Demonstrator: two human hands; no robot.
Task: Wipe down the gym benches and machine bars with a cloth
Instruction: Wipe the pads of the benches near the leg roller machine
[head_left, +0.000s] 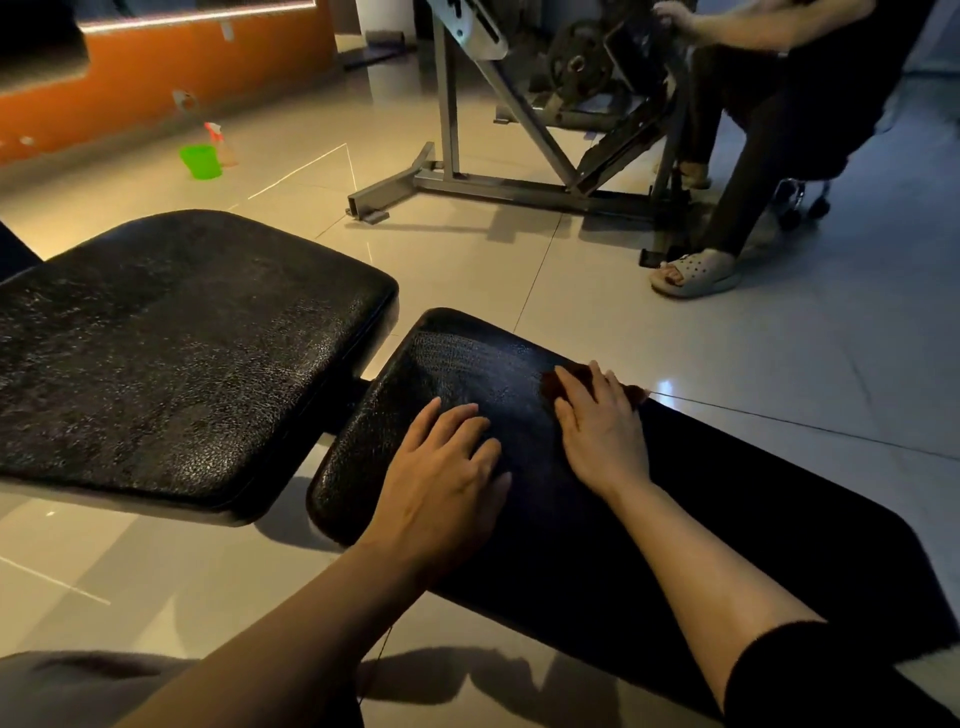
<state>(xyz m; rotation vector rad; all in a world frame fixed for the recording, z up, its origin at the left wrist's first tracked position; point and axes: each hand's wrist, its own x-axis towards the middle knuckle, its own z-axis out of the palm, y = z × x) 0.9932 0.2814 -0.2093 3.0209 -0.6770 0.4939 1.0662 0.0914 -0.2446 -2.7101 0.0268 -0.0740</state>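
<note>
Head view: black bench pad (467, 364) on glossy tiled floor (727, 364), orange wall (208, 67)

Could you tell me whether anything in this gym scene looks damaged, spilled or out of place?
The wide bench pad on the left looks worn: its black cover is cracked and flaking. A green bucket and spray bottle stand out on the open floor. No spill shows.

Open floor (701, 338) at 1 o'clock; seat pad (171, 353) blocks 10; machine frame (493, 182) blocks 12.
</note>
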